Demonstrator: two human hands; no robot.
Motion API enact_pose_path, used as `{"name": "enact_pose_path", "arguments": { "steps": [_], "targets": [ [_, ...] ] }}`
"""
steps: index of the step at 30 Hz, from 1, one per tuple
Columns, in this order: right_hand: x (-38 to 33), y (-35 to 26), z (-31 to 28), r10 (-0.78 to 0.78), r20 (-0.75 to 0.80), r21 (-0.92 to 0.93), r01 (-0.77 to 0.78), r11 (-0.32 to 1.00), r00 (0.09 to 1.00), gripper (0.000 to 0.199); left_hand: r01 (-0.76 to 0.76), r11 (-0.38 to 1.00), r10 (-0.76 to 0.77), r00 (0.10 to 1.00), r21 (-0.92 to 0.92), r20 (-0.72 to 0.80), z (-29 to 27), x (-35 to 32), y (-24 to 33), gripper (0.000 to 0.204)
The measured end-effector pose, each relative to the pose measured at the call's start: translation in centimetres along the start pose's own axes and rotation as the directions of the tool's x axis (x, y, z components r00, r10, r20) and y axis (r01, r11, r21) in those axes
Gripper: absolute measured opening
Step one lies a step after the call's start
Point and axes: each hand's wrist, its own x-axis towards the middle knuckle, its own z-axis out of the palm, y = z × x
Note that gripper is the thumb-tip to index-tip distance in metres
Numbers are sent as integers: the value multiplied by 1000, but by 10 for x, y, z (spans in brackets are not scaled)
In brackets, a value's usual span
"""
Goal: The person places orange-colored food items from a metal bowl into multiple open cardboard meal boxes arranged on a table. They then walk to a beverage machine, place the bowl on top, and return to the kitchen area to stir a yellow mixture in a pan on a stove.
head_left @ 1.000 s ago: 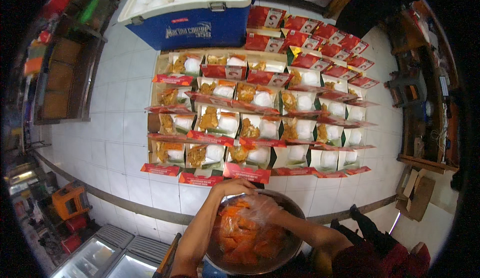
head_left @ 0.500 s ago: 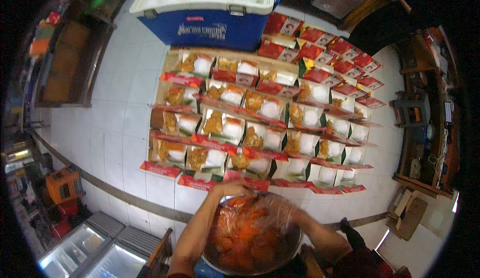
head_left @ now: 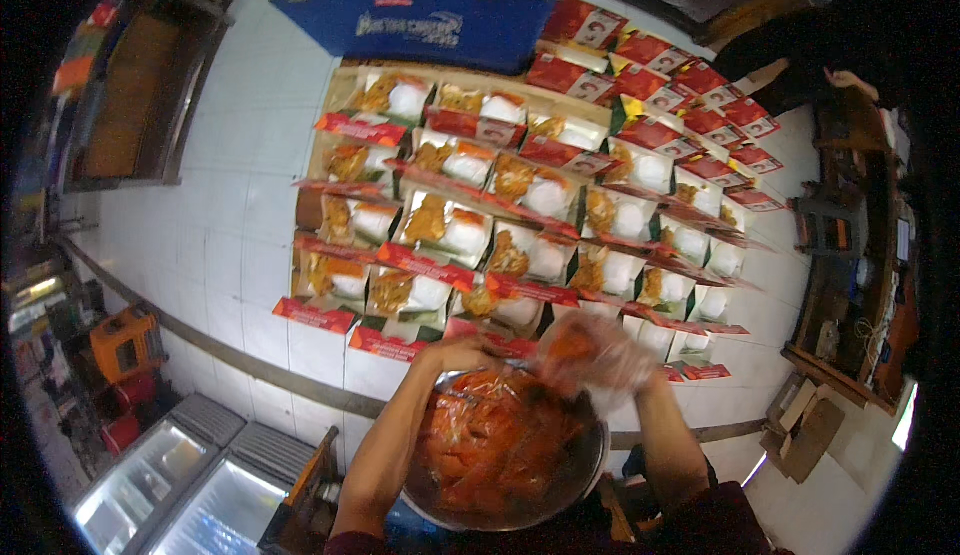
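A round metal basin sits close in front of me, filled with glossy orange-red pieces; clear plastic shines among them. My left hand grips the basin's far left rim. Above the far right rim is my right hand, wrapped in loose clear plastic like a thin glove and blurred. Its fingers close on an orange-red piece, whose exact kind I cannot make out. Just beyond stand rows of open red-and-white food boxes, many with white rice packs and fried chicken.
A blue cooler with a white rim stands behind the boxes. Several red boxes are packed at the far right, near another person's hand. Glass-topped freezers stand at lower left, an open carton at lower right.
My right hand has risen out of the basin toward the boxes, bringing an orange-red piece. My left hand has stayed at the rim. Another person's arm has appeared at the far right.
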Motion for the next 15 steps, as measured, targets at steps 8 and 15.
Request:
{"name": "enact_pose_path", "arguments": {
  "steps": [8, 15],
  "targets": [
    [138, 15, -195, -252, -709, -490, -202, 848, 659, 35, 226, 973, -207, 946, -49, 248, -12, -12, 32, 62],
    [275, 55, -218, -59, -532, -746, -434, 506, 845, 30, 265, 964, -261, 959, -32, 108, -2, -13, 23, 67]
  ]
}}
